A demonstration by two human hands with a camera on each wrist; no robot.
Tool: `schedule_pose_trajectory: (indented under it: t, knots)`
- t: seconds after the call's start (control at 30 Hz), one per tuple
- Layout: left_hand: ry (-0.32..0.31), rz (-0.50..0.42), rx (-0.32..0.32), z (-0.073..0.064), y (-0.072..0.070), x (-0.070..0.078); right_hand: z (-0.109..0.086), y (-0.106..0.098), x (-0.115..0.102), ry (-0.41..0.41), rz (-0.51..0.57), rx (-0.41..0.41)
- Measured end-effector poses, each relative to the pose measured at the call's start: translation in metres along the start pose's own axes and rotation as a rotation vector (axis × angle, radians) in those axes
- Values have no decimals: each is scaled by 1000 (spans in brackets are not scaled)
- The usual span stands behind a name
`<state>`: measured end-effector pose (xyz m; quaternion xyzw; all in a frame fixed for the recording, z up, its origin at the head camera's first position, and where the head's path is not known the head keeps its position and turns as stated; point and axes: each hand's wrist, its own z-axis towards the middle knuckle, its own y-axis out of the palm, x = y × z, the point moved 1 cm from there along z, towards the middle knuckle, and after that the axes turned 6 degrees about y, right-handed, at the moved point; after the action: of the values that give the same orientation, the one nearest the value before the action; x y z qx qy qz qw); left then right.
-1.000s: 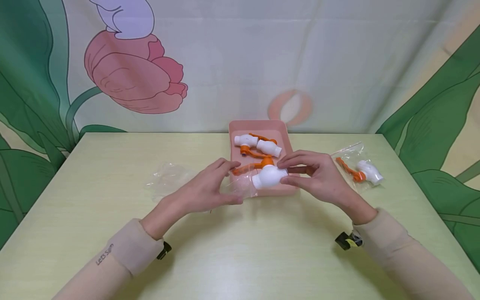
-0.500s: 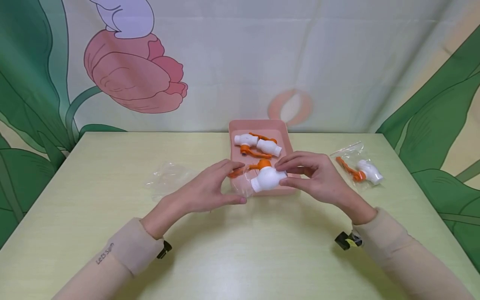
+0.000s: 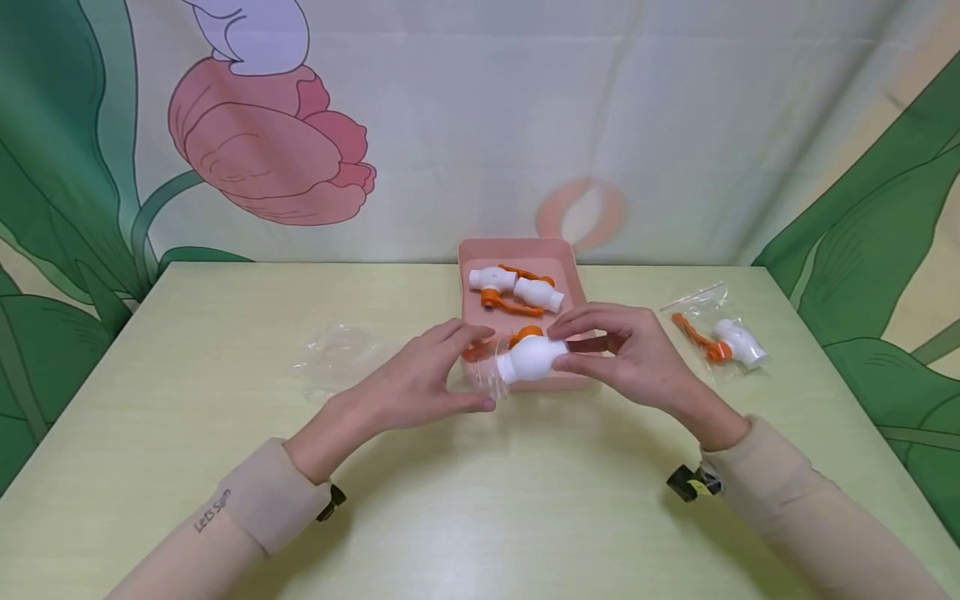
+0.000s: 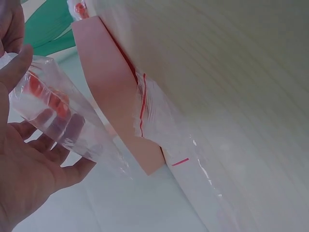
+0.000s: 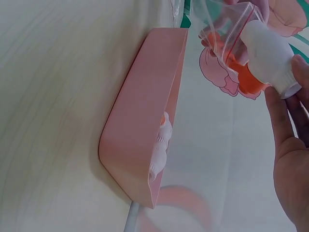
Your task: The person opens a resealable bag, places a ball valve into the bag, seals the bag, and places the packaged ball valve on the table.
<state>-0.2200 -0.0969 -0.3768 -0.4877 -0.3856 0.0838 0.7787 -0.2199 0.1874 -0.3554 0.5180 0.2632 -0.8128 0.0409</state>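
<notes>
My right hand (image 3: 628, 348) pinches the threaded right end of a white plastic ball valve (image 3: 538, 358) with an orange lever handle, above the front of the pink tray (image 5: 130, 111). The valve's left end and handle reach into the mouth of a clear zip bag (image 4: 72, 116). Round that bag, my left hand (image 3: 423, 375) curls with thumb and fingers apart, gripping it; some fingertips show through the film. The orange handle (image 5: 248, 77) is partly inside the bag in the right wrist view. Two more ball valves (image 3: 517, 287) lie at the back of the tray.
On the table (image 3: 465, 517), a crumpled clear bag (image 3: 337, 354) lies left of the tray, partly behind my left hand. To the right lies another ball valve (image 3: 738, 343) in its clear bag. A printed curtain (image 3: 450, 125) hangs behind the table's back edge.
The bag has slid further over the valve's handle and left end, covering more of the orange. The valve has shifted slightly left with my right hand.
</notes>
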Motion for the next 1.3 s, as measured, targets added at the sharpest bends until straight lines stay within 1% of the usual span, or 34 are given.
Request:
schedule_pose_trajectory:
  t: [0.1, 0.23, 0.57, 0.83, 1.03, 1.3]
  knots:
    - [5, 17, 3, 0, 0, 0, 0, 2, 1, 16, 14, -4]
    - [19, -5, 2, 1, 1, 0, -1, 5, 2, 27, 30, -15]
    - [36, -45, 12, 2, 3, 2, -1, 10, 3, 8, 19, -20]
    - [19, -55, 1, 3, 5, 4, -2, 13, 3, -3, 17, -37]
    - [40, -100, -3, 4, 6, 8, -2, 15, 4, -14, 30, -52]
    - [61, -119, 10, 6, 7, 10, -1, 19, 3, -26, 24, -57]
